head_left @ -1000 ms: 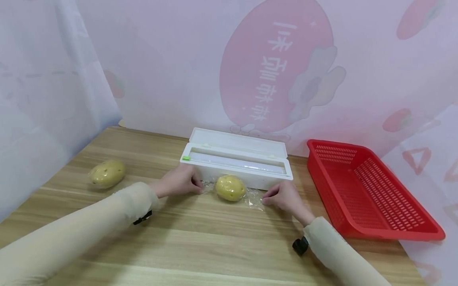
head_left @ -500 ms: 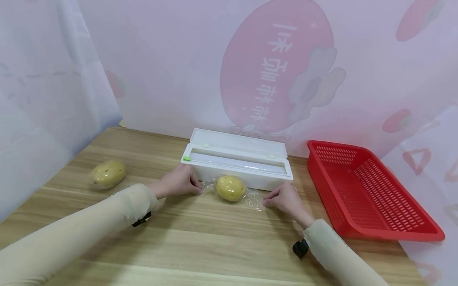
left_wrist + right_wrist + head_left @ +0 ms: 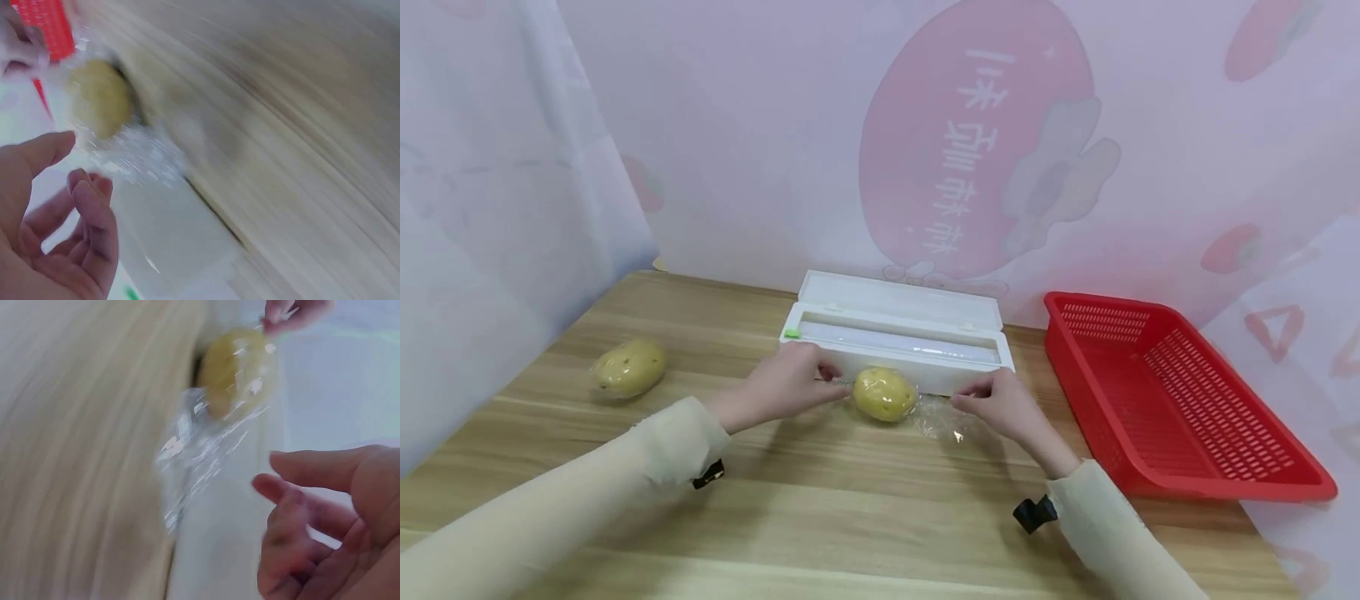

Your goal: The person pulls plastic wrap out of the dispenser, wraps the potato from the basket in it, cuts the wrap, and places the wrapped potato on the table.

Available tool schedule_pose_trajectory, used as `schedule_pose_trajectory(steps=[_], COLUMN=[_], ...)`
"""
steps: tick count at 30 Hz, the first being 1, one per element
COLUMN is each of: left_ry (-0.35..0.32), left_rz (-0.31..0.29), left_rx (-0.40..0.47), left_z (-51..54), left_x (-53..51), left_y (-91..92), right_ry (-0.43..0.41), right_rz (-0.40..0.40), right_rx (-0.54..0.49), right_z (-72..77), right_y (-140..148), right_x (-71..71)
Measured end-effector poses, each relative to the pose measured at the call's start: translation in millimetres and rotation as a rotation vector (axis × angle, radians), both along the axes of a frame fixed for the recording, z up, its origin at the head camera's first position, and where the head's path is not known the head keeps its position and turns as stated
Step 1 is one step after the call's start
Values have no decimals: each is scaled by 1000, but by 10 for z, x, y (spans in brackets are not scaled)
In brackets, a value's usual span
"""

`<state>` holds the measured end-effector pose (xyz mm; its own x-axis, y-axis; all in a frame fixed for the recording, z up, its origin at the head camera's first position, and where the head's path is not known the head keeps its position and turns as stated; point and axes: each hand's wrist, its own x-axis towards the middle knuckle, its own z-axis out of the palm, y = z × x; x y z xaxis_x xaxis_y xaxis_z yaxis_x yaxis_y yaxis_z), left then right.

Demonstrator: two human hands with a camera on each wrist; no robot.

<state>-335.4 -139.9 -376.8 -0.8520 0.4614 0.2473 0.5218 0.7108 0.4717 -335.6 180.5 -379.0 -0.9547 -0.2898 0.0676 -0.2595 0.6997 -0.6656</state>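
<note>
A potato wrapped in clear plastic film lies on the wooden table, against the front of a white film dispenser box. Loose film ends stick out on both sides of it. To its left, my left hand hovers near one film end; in the left wrist view a gap shows between the thumb and fingers. My right hand is at the other side. Its thumb and fingertips stand apart from the film in the right wrist view. Both wrist views are blurred.
Behind, the dispenser's lid is raised, showing a film roll and a green slider. Another film-wrapped potato lies at the left. A red plastic basket stands on the right. Printed cloth hangs behind the table.
Both hands have let go of the film ends and lifted slightly, with fingers parting. The potato stays in the same place. Earlier, the fingertips pressed or pinched the film at the table.
</note>
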Motion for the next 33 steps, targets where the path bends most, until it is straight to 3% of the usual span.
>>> schedule_pose_trajectory(steps=[4, 11, 18, 22, 28, 33], left_ry=[55, 86, 111, 91, 84, 81], left_rz=[38, 101, 63, 45, 49, 6], left_rx=[7, -32, 43, 91, 134, 195], left_z=[59, -13, -55, -78, -112, -136], left_x=[64, 99, 116, 107, 115, 126], left_y=[216, 425, 437, 431, 437, 445], right_ry=[74, 92, -3, -43, -10, -75], right_rz=[48, 95, 141, 145, 183, 191], right_rx=[-74, -170, -300, -283, -213, -291], right_z=[34, -87, -194, -198, -180, -178], right_y=[-152, -374, -461, -487, -503, -513], right_x=[22, 13, -39, -36, -27, 38])
